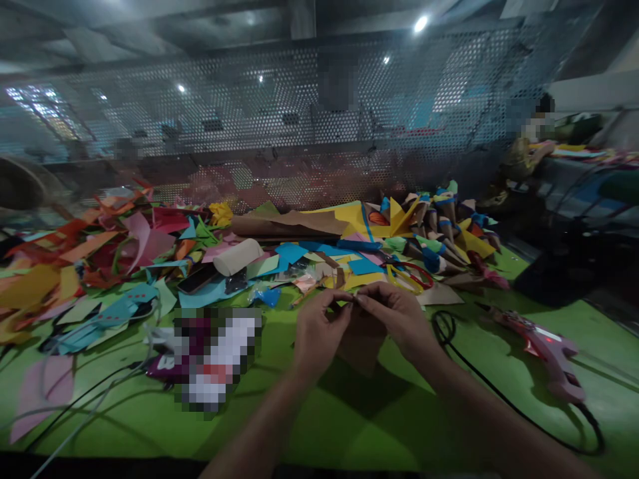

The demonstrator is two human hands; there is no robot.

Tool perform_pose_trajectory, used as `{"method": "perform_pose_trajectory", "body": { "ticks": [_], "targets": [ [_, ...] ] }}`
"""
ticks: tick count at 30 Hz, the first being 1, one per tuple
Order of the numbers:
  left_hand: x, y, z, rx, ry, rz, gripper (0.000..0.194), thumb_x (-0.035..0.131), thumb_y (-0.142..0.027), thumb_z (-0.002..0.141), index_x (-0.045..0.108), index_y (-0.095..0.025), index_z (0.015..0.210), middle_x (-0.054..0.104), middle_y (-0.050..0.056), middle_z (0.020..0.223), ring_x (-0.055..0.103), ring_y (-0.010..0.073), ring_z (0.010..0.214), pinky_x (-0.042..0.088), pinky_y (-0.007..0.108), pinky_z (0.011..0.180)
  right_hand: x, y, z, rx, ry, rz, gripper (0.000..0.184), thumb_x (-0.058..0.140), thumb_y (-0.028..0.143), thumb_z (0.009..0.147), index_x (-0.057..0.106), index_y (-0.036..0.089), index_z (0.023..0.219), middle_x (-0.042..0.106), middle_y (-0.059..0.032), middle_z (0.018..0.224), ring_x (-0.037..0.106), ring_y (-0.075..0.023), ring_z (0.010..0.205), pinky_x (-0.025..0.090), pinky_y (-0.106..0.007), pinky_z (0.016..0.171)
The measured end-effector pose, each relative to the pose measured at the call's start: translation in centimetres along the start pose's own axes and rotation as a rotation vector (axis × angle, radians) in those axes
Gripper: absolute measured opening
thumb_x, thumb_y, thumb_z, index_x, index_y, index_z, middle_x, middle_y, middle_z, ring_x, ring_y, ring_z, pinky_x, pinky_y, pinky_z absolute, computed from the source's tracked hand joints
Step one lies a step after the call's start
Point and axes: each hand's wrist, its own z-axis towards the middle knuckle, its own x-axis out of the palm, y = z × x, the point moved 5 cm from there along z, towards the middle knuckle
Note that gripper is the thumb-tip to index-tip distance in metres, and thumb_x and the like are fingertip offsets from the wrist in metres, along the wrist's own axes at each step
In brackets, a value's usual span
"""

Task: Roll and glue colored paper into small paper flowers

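A piece of brown paper (365, 346) hangs a little above the green table (279, 426), its lower part casting a shadow. My left hand (319, 332) pinches its top edge between thumb and forefinger. Close beside it, fingertips almost touching, my right hand (399, 319) pinches the same edge. The exact fold at the fingertips is too small to make out. To the right of my hands lies a pink glue gun (544, 352) with a red light on it. Red-handled scissors (417, 273) rest behind my right hand.
Heaps of coloured paper scraps (144, 233) cover the back left. Brown paper cones with blue tips (444, 219) pile up at the back right. A black cord (474, 372) loops beside my right forearm. A perforated metal screen (279, 106) stands behind; another person (522, 159) sits far right.
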Motion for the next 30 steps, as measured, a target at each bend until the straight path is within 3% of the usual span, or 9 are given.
{"method": "perform_pose_trajectory", "body": {
  "ticks": [18,30],
  "targets": [
    [0.15,0.16,-0.01,0.007,0.002,-0.079,0.008,0.063,-0.023,0.086,0.069,-0.021,0.092,0.073,0.003,0.09,0.067,0.0159,0.083,0.051,0.026,0.074,0.03,0.11,-0.04,-0.004,0.0,-0.057,0.021,0.069,0.04,0.073,0.069,0.019,0.076,0.067,-0.0021,0.071,0.058,-0.0179,0.068,0.045,-0.031,0.065],
    [-0.03,0.24,0.07,-0.129,0.011,-0.12,0.009,0.063,-0.026,0.085,0.069,-0.019,0.089,0.072,0.002,0.085,0.066,0.0148,0.079,0.05,0.023,0.068,0.3,0.91,-0.45,-0.131,-0.021,-0.242,0.015,0.061,0.034,0.079,0.068,0.021,0.078,0.068,-0.0017,0.073,0.06,-0.0184,0.07,0.046,-0.03,0.064]
  ]
}}
